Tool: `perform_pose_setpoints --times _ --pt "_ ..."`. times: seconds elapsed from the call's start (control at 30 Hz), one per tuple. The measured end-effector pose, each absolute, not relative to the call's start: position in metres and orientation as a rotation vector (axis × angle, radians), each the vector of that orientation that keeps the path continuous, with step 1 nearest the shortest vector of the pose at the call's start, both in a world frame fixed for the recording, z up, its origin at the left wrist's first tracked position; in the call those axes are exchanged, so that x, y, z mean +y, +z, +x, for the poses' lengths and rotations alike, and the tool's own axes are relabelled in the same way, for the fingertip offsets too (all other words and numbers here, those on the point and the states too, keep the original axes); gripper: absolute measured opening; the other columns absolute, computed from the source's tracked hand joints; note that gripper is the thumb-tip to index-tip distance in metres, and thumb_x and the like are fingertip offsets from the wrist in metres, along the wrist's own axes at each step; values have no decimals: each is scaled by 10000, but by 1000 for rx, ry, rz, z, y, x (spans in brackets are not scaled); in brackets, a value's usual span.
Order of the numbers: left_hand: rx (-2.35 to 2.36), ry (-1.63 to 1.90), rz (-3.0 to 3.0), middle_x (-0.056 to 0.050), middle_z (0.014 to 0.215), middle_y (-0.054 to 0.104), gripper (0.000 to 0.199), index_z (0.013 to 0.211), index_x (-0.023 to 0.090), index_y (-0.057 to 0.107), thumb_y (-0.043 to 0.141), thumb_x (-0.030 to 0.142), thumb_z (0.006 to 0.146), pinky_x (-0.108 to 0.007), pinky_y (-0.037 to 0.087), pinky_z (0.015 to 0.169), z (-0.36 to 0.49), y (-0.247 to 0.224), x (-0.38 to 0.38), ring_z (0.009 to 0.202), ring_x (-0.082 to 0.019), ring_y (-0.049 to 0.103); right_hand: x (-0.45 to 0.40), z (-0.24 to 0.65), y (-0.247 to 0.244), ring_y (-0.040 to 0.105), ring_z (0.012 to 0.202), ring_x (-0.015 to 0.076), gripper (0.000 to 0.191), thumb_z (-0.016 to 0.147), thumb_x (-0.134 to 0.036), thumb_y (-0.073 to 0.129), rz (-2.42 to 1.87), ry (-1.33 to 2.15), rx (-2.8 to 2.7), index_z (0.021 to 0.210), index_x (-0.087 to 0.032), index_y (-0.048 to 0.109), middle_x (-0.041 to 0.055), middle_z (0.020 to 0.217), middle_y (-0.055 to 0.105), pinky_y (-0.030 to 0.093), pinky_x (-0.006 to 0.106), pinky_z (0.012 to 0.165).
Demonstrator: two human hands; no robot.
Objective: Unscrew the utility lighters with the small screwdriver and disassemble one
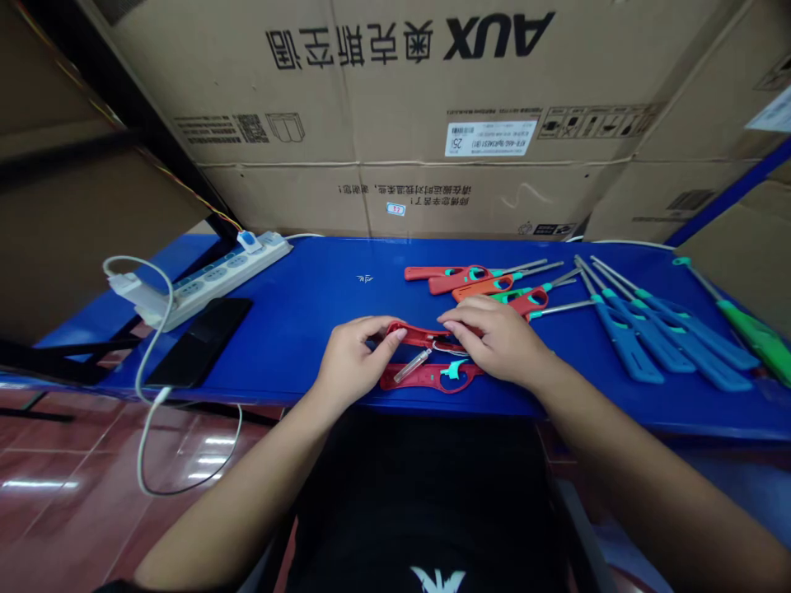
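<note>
A red half shell of a lighter is held up between both hands. My left hand pinches its left end between thumb and fingers. At its right end, my right hand has thumb and fingers closed on the shell, near a thin white wire. Just below, nearer the table's front edge, lies another red half shell with an open trigger loop. On it rest a clear tube, tilted, and a turquoise trigger piece.
Red, orange and green lighters lie behind my right hand, with blue lighters and a green one farther right. At left are a white power strip, a black phone and cables. A cardboard wall stands behind the blue table.
</note>
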State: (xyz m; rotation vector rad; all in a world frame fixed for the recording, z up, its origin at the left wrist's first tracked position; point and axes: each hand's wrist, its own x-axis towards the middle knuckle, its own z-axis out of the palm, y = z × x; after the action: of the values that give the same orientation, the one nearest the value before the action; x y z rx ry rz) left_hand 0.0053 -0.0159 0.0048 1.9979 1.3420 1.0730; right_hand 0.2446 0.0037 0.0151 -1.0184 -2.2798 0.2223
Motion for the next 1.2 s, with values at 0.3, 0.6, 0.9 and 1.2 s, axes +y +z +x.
perform_pose_setpoints --times 0.3,0.6,0.9,1.2 --pt "1353 1013 1867 4 784 724 208 985 189 707 662 350 864 -227 466 614 0 -7 -1 646 -115 622 -15 260 6 636 928 225 161 912 -248 589 -1169 133 -2235 1029 -182 679 73 981 694 501 388 852" --pt "1502 775 2175 -15 845 697 184 966 223 715 577 326 901 -287 450 672 -3 -3 -1 724 -152 606 -33 287 -7 622 889 200 90 907 -233 609 -1207 29 -2247 934 -188 683 57 944 684 482 382 840" --pt "1587 536 2271 -35 815 641 228 995 241 719 555 372 908 -335 460 708 -7 -1 14 796 -206 602 -54 281 -6 573 908 199 168 949 -300 581 -1103 124 -2507 1033 -229 708 57 999 642 451 368 793" --pt "1099 685 2502 -49 965 631 262 979 194 679 646 440 895 -350 484 849 -20 14 -24 907 -190 589 -44 277 -11 534 866 185 204 983 -313 525 -1091 241 -2539 997 -225 708 59 928 584 439 341 771"
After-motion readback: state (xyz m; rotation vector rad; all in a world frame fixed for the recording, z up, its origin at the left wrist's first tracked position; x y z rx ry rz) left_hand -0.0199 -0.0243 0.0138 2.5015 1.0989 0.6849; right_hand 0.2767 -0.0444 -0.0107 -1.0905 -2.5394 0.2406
